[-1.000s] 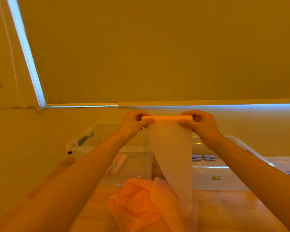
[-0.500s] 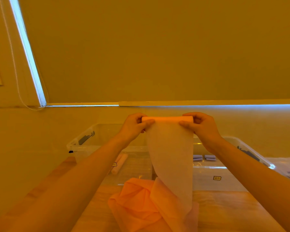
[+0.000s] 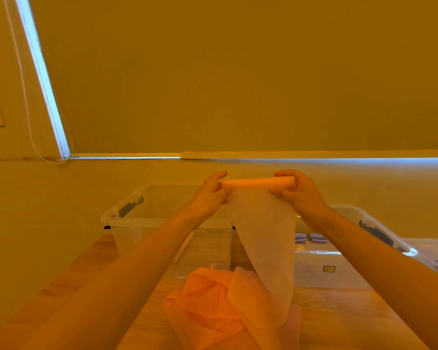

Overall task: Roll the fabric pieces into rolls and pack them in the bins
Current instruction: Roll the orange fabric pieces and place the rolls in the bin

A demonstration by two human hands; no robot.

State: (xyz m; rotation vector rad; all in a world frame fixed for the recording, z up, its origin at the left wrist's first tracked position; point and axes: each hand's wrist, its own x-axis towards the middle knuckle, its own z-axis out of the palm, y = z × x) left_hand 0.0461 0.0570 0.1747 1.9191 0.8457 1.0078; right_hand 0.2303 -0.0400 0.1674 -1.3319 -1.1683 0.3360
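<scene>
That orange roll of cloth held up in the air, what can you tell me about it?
The fabric roll is a slim orange cylinder, held level above the clear bins. The left hand pinches one end and the right hand the other. It looks like thin, sheer cloth, only partly wound: an unrolled tail, pale and see-through, hangs from it down to a crumpled orange heap on the wooden table.

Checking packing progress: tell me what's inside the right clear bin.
The right clear bin shows two small bluish rolls near its back and a dark item by its right rim. The hanging fabric and right forearm cover the rest.
</scene>
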